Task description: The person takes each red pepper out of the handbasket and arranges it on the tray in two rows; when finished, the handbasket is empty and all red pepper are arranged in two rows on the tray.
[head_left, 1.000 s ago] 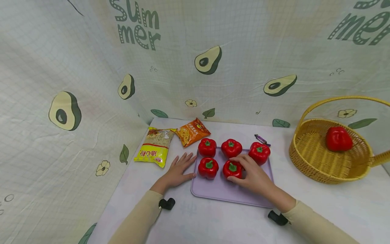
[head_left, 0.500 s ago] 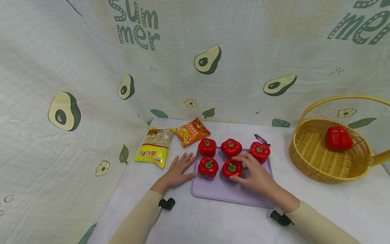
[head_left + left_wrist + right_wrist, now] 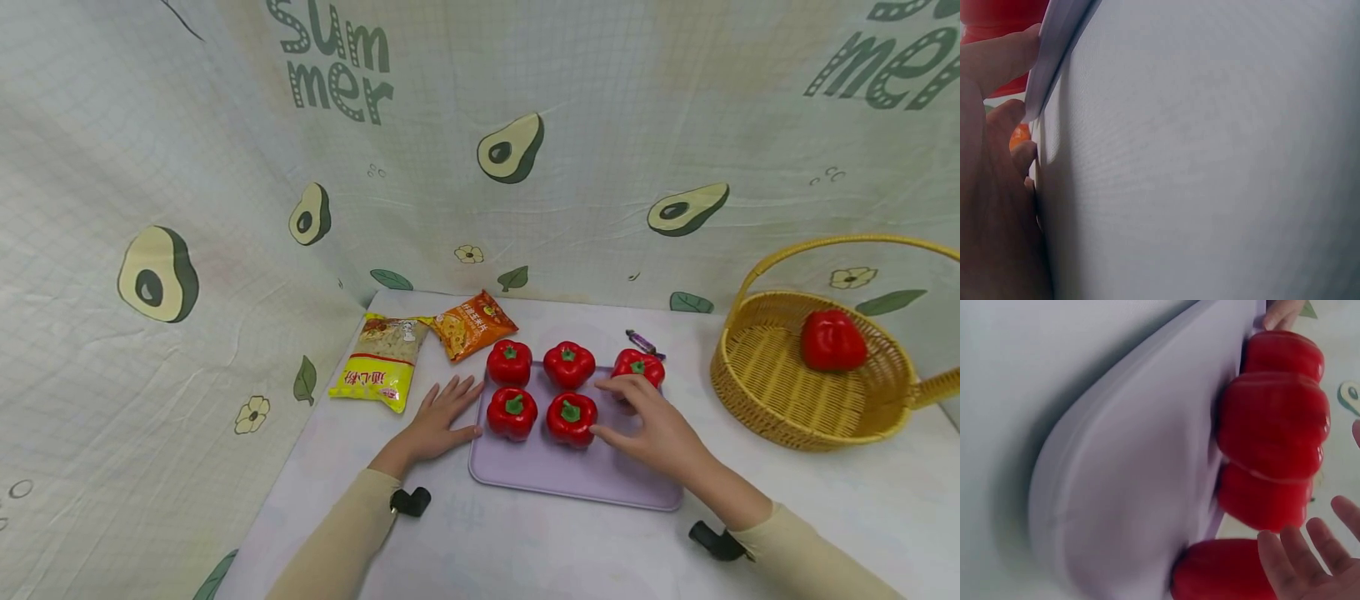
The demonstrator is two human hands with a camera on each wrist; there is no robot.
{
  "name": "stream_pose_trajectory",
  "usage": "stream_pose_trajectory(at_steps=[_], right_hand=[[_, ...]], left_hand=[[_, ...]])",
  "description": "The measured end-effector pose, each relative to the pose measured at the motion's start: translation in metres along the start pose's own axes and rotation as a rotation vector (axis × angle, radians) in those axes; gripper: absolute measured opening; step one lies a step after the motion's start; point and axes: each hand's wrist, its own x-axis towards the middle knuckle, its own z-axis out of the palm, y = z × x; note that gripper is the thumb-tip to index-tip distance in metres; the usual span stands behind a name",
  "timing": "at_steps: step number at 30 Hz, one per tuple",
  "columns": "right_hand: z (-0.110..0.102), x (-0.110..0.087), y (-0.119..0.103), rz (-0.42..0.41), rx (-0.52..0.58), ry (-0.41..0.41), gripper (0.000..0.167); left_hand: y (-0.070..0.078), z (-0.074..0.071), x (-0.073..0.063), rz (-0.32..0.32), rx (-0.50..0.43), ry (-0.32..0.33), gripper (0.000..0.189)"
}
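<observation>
Several red bell peppers with green stems stand on a light purple tray (image 3: 558,475) in the head view. My right hand (image 3: 660,429) is just right of the front middle bell pepper (image 3: 572,419), its fingers relaxed and apart with nothing between them. The thumb tip is close by that pepper's side, while the hand partly covers the back right bell pepper (image 3: 637,363). My left hand (image 3: 435,423) lies spread on the table at the tray's left edge, the thumb at the rim beside the front left bell pepper (image 3: 512,413).
A yellow wicker basket (image 3: 757,404) with a tall handle stands at the right, holding one red bell pepper (image 3: 832,341). Behind my left hand lie a yellow pasta bag (image 3: 382,358) and an orange snack packet (image 3: 474,325). A small purple wrapped item (image 3: 645,343) lies behind the tray.
My right hand has let go of the front middle bell pepper and drawn back to the right, its fingers opening. The pepper stays on the tray. My left hand has not moved.
</observation>
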Motion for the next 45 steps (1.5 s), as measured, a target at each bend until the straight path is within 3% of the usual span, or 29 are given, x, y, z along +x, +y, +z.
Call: stream_pose_trajectory(at_steps=[17, 28, 37, 45], right_hand=[[-0.040, -0.018, 0.020, -0.017, -0.098, 0.143, 0.058], [-0.076, -0.028, 0.036, 0.122, -0.130, 0.158, 0.061], [-0.102, -0.033, 0.060, 0.125, -0.143, 0.231, 0.057], [-0.125, -0.036, 0.081, 0.233, -0.201, 0.219, 0.063]], left_hand=[[-0.004, 0.002, 0.000, 0.030, -0.013, 0.019, 0.079], [-0.001, 0.001, 0.000, 0.006, 0.000, 0.005, 0.078], [-0.004, 0.004, 0.002, 0.007, 0.011, 0.004, 0.078], [-0.004, 0.003, 0.001, 0.020, 0.006, 0.008, 0.079]])
